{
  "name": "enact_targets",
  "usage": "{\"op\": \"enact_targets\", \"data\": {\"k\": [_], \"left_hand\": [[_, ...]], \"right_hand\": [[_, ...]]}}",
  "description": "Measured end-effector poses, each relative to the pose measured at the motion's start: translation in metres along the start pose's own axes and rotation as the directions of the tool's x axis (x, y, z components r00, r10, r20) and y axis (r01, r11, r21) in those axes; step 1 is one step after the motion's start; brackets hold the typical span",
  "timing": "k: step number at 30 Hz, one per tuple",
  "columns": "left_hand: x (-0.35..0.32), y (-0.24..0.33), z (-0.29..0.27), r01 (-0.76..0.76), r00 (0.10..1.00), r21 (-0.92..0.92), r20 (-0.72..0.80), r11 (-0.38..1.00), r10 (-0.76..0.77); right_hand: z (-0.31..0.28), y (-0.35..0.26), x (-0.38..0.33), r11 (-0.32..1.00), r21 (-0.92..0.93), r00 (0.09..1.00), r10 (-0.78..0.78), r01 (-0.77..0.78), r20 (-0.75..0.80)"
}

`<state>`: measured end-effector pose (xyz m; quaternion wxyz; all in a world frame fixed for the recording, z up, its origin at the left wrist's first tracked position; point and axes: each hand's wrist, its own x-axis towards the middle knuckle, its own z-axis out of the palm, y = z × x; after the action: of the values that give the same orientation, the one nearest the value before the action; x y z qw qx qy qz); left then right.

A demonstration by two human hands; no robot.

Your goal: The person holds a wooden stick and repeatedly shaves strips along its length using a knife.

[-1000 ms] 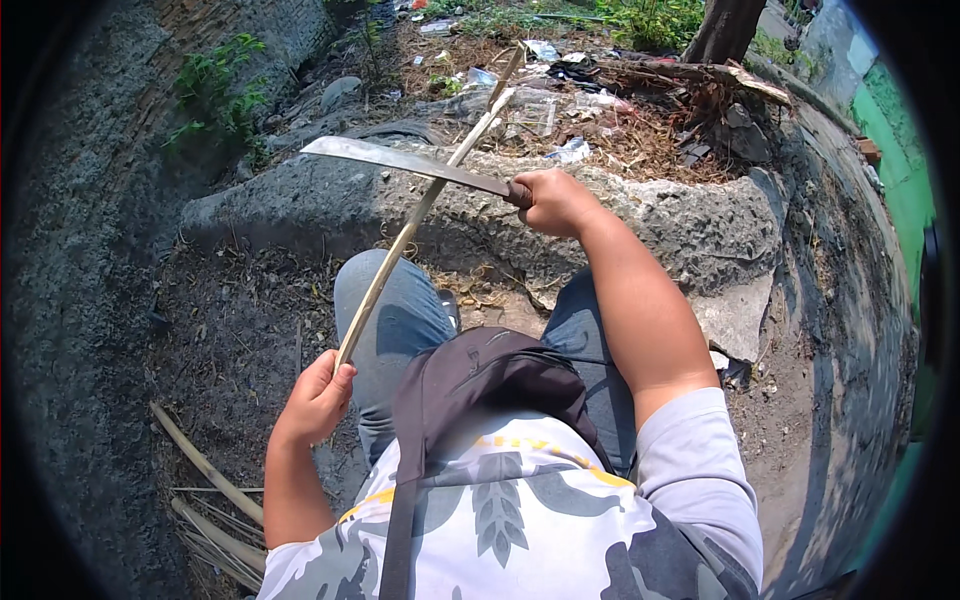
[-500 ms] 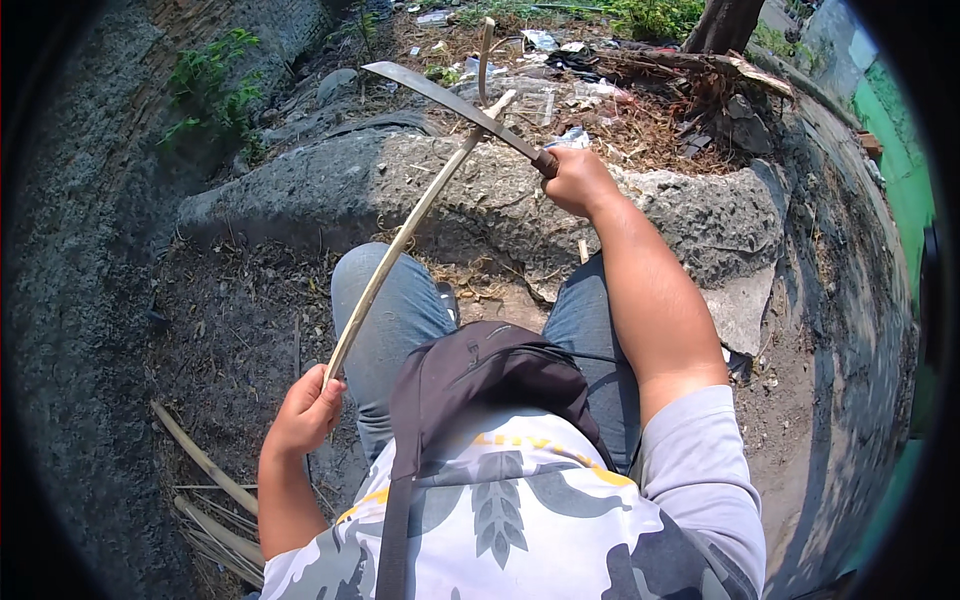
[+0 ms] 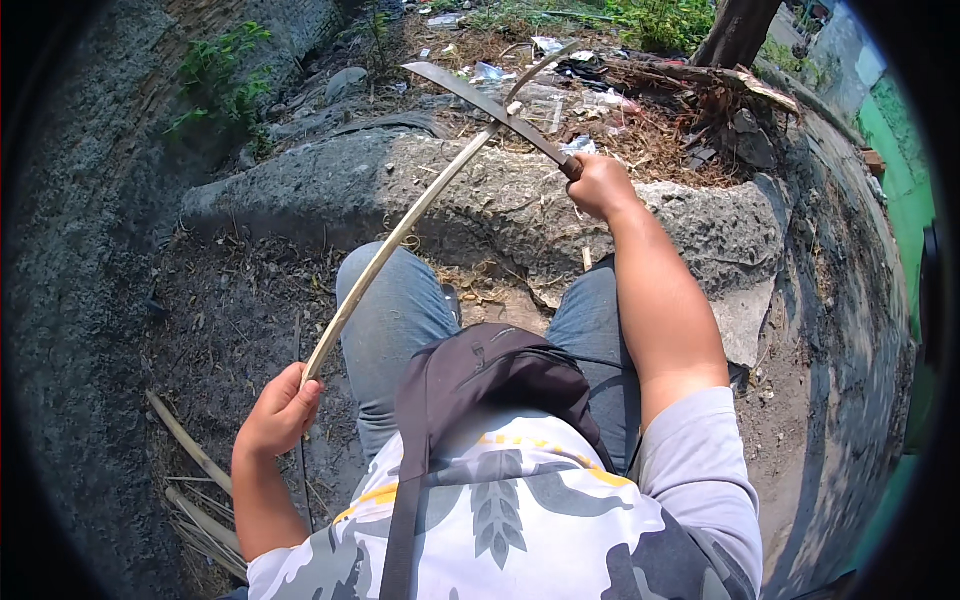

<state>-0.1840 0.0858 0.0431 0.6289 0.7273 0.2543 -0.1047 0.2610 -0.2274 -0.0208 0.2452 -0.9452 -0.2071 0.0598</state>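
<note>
Stick (image 3: 397,235), pale and slightly bowed, ran from eight o'clock to twelve o'clock of the view, passing over the left knee (image 3: 378,290) and a rough concrete block (image 3: 300,190). Contact between stick and block could not be determined. The large knife (image 3: 480,101) crossed the stick near its far end, at twelve o'clock. Beyond the crossing, a thin curved strip (image 3: 540,67) extended toward one o'clock.

Left hand (image 3: 280,410), at eight o'clock, grasped the near end of the stick, thumb uppermost. Right hand (image 3: 603,187), between one and two o'clock, was clenched around the knife's handle (image 3: 571,168).

A dark bag (image 3: 490,375) lay across the lap at six o'clock. Curved lengths of wood (image 3: 188,445) lay on the ground at eight o'clock. A tree trunk (image 3: 738,35) stood between one and two o'clock.
</note>
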Motion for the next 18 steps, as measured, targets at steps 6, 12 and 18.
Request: {"op": "enact_targets", "data": {"k": [6,12,18], "left_hand": [[0.02,-0.024,0.015,-0.029,0.999,-0.114,0.04,0.993,0.034],[0.029,-0.015,0.024,-0.029,0.997,-0.179,0.066,0.984,0.042],[0.01,-0.002,0.022,-0.026,1.0,0.013,0.001,1.0,0.026]], "right_hand": [[0.025,-0.038,-0.02,0.949,-0.113,0.954,-0.286,0.295,0.085],[0.029,-0.034,-0.014,0.699,-0.277,0.718,-0.695,0.659,-0.046],[0.007,0.01,0.009,0.995,0.102,0.999,0.008,-0.004,-0.032]]}}
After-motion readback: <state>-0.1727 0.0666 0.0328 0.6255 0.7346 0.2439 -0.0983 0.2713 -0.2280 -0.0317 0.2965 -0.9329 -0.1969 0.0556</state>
